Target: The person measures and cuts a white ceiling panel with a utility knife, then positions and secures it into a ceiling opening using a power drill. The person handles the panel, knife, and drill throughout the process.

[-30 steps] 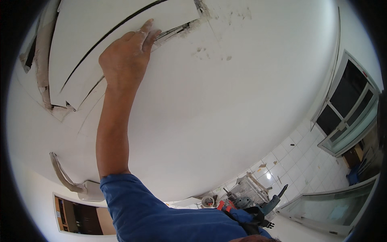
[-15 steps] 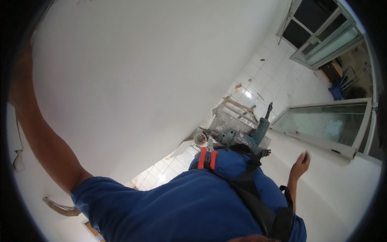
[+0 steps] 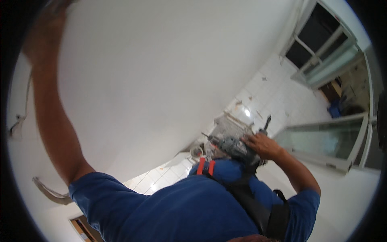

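Note:
My right hand (image 3: 263,146) lies over the rear of a dark teal power drill (image 3: 234,146), its fingers curled onto the body near the handle. The drill rests by my waist, its bit pointing left. Just left of it, red-handled pliers (image 3: 206,166) hang at the black strap (image 3: 246,193) across my blue shirt. My left arm stretches up to the far left along the white wall panel (image 3: 137,80). The left hand (image 3: 51,20) is smeared and partly lost in the dark rim, so its fingers cannot be made out.
Below, a dusty platform (image 3: 229,126) stands beside a small bucket (image 3: 196,151). Debris is scattered over the white tiled floor (image 3: 268,94). An open framed glass window sash (image 3: 322,139) juts out at right. Cables (image 3: 17,123) stick out of the wall at far left.
My right hand has come in from the right and taken hold of the drill. My left arm has shifted slightly right and upward. The view has tilted a little.

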`<state>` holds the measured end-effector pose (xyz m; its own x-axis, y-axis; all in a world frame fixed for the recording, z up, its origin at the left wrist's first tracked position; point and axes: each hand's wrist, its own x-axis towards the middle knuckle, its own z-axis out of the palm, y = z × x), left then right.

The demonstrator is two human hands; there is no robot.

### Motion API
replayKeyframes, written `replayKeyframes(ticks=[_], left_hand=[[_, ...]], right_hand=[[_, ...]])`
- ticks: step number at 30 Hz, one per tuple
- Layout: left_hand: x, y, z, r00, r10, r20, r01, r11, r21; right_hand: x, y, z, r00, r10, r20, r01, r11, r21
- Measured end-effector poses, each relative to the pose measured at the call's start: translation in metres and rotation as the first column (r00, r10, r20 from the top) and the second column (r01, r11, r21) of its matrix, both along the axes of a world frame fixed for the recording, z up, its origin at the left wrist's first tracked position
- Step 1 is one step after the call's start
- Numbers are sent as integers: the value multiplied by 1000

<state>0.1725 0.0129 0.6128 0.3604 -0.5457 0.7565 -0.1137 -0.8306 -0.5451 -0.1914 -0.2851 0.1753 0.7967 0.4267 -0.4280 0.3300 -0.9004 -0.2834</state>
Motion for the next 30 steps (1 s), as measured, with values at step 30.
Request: replayKeyframes(ticks=[30], left_hand=[[9,12,-7,978,-202,46,207,960,-187]], right_hand=[[106,38,173,632,-756,170,-131,112,985]])
